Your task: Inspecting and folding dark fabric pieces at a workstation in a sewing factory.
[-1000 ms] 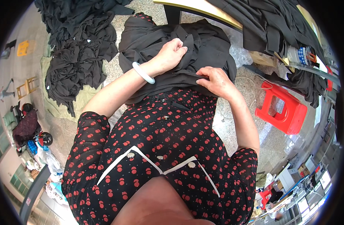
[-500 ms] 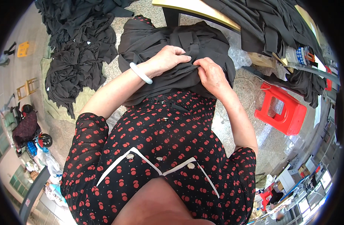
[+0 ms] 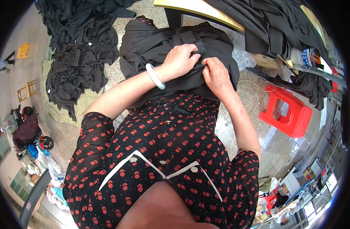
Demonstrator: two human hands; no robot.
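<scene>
The left hand [image 3: 179, 61] rests on the black cloth [image 3: 144, 47], its grip hidden from me; just beside it, the right hand [image 3: 217, 76] pinches a fold. Bunched across the lap, left edge to right, the cloth lies under both hands and beyond, long axis unclear.

Cloth [image 3: 144, 44] lies at upper centre; left of it, a fabric heap [image 3: 77, 65] rests partly over a sheet [image 3: 87, 103]. At upper right, garments [image 3: 270, 26] lie on the table [image 3: 200, 7], above a stool [image 3: 299, 121] at right.

black garment [image 3: 163, 131], red dots | white-edged collar [image 3: 136, 174] | shiny round buttons [image 3: 133, 160] | pale left-wrist bangle [image 3: 155, 76]
</scene>
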